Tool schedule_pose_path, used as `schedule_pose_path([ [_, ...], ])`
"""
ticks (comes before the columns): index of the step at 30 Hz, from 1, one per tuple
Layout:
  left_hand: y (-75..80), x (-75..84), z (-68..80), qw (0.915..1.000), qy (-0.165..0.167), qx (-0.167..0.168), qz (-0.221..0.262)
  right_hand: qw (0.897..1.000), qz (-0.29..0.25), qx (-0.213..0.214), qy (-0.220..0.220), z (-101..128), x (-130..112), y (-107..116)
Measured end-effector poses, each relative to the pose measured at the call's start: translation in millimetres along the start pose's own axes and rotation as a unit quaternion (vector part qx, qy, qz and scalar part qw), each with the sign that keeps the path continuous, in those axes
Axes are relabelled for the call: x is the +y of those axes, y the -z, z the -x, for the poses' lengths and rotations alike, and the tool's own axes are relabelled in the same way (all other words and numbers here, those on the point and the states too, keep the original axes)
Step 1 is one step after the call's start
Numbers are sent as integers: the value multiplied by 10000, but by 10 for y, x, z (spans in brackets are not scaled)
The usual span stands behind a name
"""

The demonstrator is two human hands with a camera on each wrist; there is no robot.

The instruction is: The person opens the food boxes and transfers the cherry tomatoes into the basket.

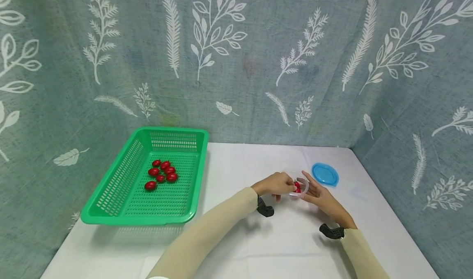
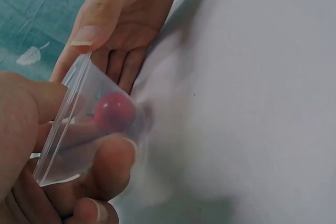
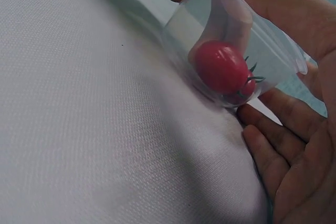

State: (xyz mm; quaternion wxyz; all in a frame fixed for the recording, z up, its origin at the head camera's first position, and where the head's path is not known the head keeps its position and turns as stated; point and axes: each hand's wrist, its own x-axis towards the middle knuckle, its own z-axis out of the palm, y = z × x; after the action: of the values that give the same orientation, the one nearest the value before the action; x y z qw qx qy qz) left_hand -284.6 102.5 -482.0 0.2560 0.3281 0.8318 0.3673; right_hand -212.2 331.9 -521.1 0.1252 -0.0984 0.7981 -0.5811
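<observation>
A small clear plastic tub [image 1: 303, 184] stands tilted on the white cloth between my hands. My right hand [image 1: 325, 199] holds its side, thumb on the rim in the right wrist view and other fingers near the base. My left hand [image 1: 275, 185] reaches over the rim, its fingers inside pinching a red cherry tomato [image 3: 220, 66]. Behind that one, a second tomato [image 3: 249, 85] with green sepals lies at the bottom. Through the tub wall in the left wrist view, one tomato [image 2: 114, 112] shows; the inner fingertips are partly hidden.
To the left is a large green plastic basket [image 1: 201, 168] with several cherry tomatoes [image 1: 160, 178] inside. A blue round lid [image 1: 325, 174] lies just beyond my right hand. Patterned grey-green cloth [image 1: 236, 65] hangs behind the table and along both sides.
</observation>
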Motion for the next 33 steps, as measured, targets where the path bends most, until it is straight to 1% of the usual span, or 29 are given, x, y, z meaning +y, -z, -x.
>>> schedule_pose_path([
  [5, -2, 21, 3, 9999, 118, 24, 108, 10000, 82, 49, -17, -3, -3, -9],
  [10, -5, 26, 17, 9993, 145, 103, 333, 9999, 40, 87, -88, -16, 1, -14],
  [16, -16, -5, 7, 9982, 38, 111, 583, 9999, 6, 83, -94, -21, 18, -8],
  [23, 0, 21, 34, 9961, -84, 108, 870, 10000, -31, 21, -3, -22, 36, 9],
  [29, 7, 40, 38, 9944, 99, 151, 1040, 10000, -66, 7, 10, -18, 42, 5],
  [31, 11, 44, 34, 9946, 171, 150, 1010, 10000, -67, 5, 5, -15, 37, 2],
  [33, 13, 47, 30, 9955, 171, 119, 923, 10000, -52, 8, -5, -13, 29, 0],
])
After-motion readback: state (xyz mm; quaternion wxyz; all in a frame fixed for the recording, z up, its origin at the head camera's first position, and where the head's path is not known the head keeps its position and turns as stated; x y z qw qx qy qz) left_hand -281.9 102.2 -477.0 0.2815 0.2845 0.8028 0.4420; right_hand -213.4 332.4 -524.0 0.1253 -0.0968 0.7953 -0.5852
